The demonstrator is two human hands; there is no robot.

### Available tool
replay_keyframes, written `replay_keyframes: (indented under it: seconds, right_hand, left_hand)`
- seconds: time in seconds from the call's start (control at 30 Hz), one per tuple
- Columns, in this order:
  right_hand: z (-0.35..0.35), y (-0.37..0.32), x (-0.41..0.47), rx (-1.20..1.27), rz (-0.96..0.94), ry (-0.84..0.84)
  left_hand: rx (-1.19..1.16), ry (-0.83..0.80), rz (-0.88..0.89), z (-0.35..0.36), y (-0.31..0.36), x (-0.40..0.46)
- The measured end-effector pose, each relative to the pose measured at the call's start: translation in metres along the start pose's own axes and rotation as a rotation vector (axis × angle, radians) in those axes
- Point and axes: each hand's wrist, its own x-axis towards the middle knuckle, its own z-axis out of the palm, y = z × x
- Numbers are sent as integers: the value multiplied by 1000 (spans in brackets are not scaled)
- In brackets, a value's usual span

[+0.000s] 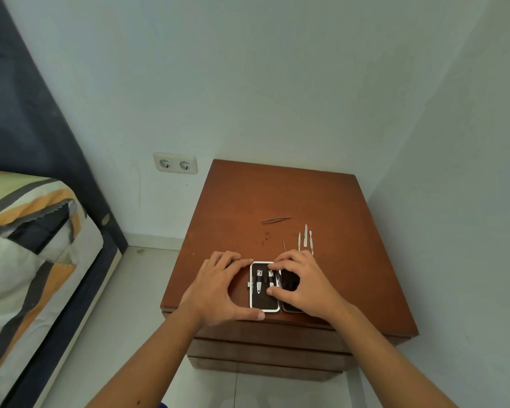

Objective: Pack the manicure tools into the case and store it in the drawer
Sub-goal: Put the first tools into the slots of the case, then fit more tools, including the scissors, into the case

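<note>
The left hand (218,287) cups the left edge of the open manicure case (264,301), fingers curled along its far corner and thumb lying along its near edge, so it grips the case from the side. The right hand (302,285) rests over the case's right half, fingertips pressing down on the tools in the left half; it covers much of the black right half, and whether it pinches a tool cannot be told.

The case lies opened flat near the front edge of the brown wooden nightstand surface (277,195), directly between the two hands. Its white-rimmed left half holds a nail clipper (259,282) strapped under an elastic band, with a second clipper (271,275) just beside it, partly under the right fingers.

Beyond the right hand, loose on the surface, lie several slim metal tools (306,238) side by side, pointing away from the person. Farther back, apart from them, lie tweezers (276,220), set crosswise.

Drawer fronts (265,348) show below the front edge of the top. To the left stand a double wall socket (175,163) and a bed with striped bedding (27,231).
</note>
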Motion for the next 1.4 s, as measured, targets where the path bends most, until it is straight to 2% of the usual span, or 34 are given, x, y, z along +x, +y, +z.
replay_keyframes:
  seconds: [0.63,0.77,1.03,1.4]
  right_hand:
    - [2,-2,-8,34,10,9]
    - [-11,-5,-3,106,69,71]
    - [-40,16,50,88,216,224]
    - [-22,35,119,-60,184,148]
  left_hand:
    - [-7,4,10,0,1,-1]
    - [-11,15,16,0,1,0]
    - [-69,23,-3,-1,1,0]
    - [-33,15,-3,0,0,2]
